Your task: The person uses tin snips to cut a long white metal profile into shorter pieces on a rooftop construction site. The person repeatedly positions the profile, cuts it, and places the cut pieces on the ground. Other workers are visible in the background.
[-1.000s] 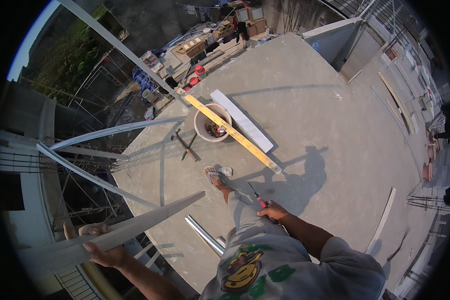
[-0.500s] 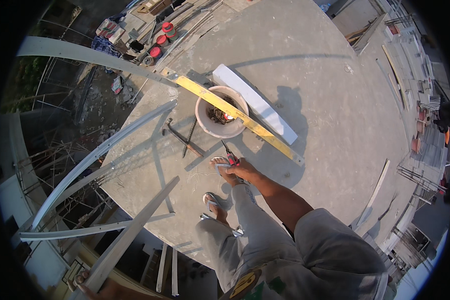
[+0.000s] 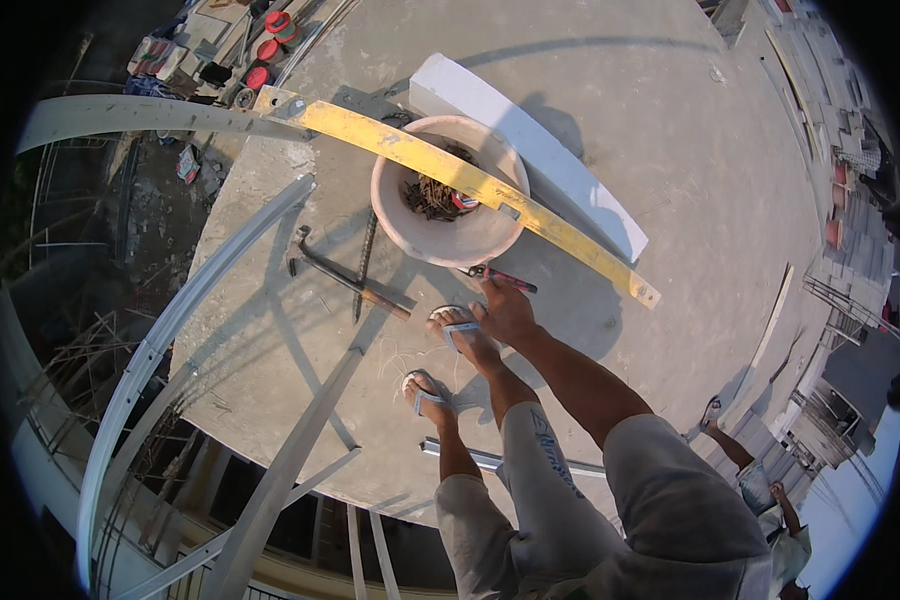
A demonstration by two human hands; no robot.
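Note:
My right hand (image 3: 510, 312) reaches down beside my foot, its fingers closed on pliers (image 3: 518, 283) with red and black handles. They are just in front of a cream plastic bucket (image 3: 395, 225); whether they rest on the slab I cannot tell. Inside the bucket lie rusty nails (image 3: 432, 200) and a small red-and-white item. A yellow spirit level (image 3: 400, 150) bridges the bucket's rim. Left of the hand, a claw hammer (image 3: 332, 270) crosses a dark ribbed rod (image 3: 366, 255) on the concrete. My left hand is out of view.
A long white block (image 3: 530, 140) lies behind the bucket. Grey metal bars (image 3: 295, 465) and a curved-looking channel (image 3: 195, 290) extend past the slab's left edge, which drops away. Another person's leg (image 3: 735, 450) shows at lower right. Red-lidded containers (image 3: 278, 22) stand far left.
My right hand has moved forward toward the bucket, and the pliers have turned sideways. The left hand, earlier on a metal bar at lower left, has left view. Another person has appeared at right.

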